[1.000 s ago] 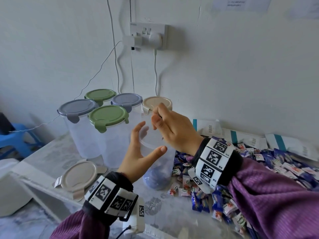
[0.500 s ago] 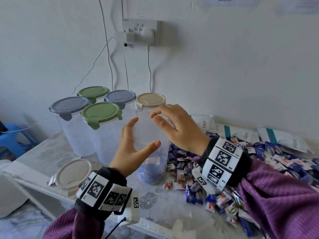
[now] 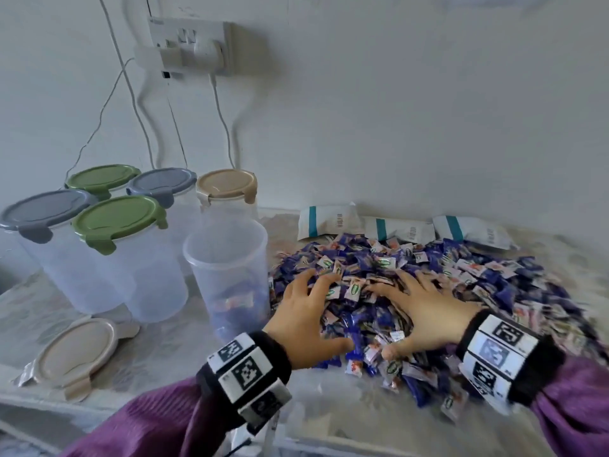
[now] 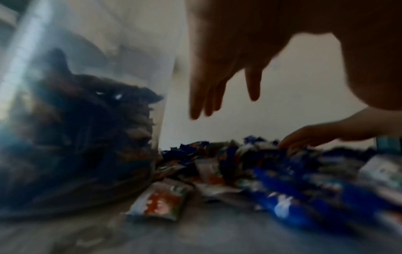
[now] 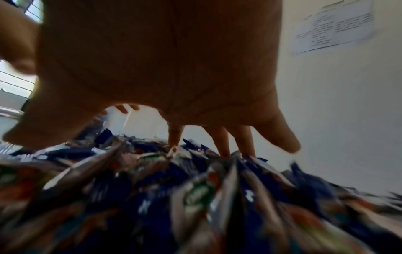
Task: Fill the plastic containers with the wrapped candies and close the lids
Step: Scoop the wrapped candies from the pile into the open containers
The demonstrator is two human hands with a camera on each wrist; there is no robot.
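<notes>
A clear open container (image 3: 230,275) stands on the table with some wrapped candies in its bottom; it also fills the left of the left wrist view (image 4: 82,120). To its right spreads a big pile of blue and white wrapped candies (image 3: 478,285). My left hand (image 3: 309,308) lies over the pile's near left edge with fingers spread. My right hand (image 3: 425,311) lies beside it on the pile, fingers spread and fingertips (image 5: 224,149) dipping into the candies (image 5: 195,197). Neither hand plainly grips anything. The container's beige lid (image 3: 74,352) lies flat at the front left.
Several lidded containers stand at the back left, with green (image 3: 118,219), grey (image 3: 43,211) and beige (image 3: 227,184) lids. White packets (image 3: 329,221) lie along the wall behind the pile. A wall socket (image 3: 191,47) with cables hangs above. The table edge (image 3: 49,400) runs near the lid.
Both hands have left the open container and dropped to the right onto the candy pile. The container now stands by itself on the table.
</notes>
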